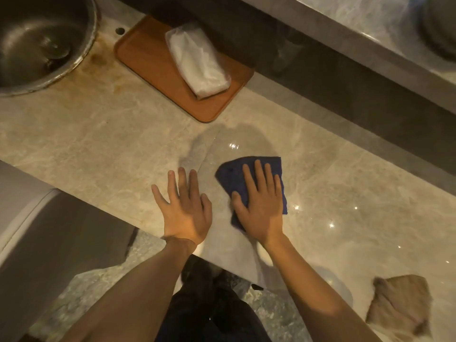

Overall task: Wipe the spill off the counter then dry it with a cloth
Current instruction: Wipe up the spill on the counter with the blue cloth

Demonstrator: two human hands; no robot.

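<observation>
A dark blue cloth point(234, 176) lies flat on the beige marble counter point(98, 144), near its front edge. My right hand point(261, 206) presses down on the cloth, palm flat and fingers spread over it. Just to the left, my left hand point(185, 206) rests flat on the bare counter with fingers apart, holding nothing. A wet sheen with bright glints point(233, 145) shows on the stone just beyond the cloth. A second, beige-brown cloth point(402, 307) lies on the counter at the lower right, apart from both hands.
A wooden tray point(148, 60) carrying a plastic-wrapped white packet point(197, 60) sits at the back. A round steel sink point(42, 40) is at the far left, with brown stains beside it. A dark recess point(345, 95) runs along the back. The counter's front edge drops to the floor below my arms.
</observation>
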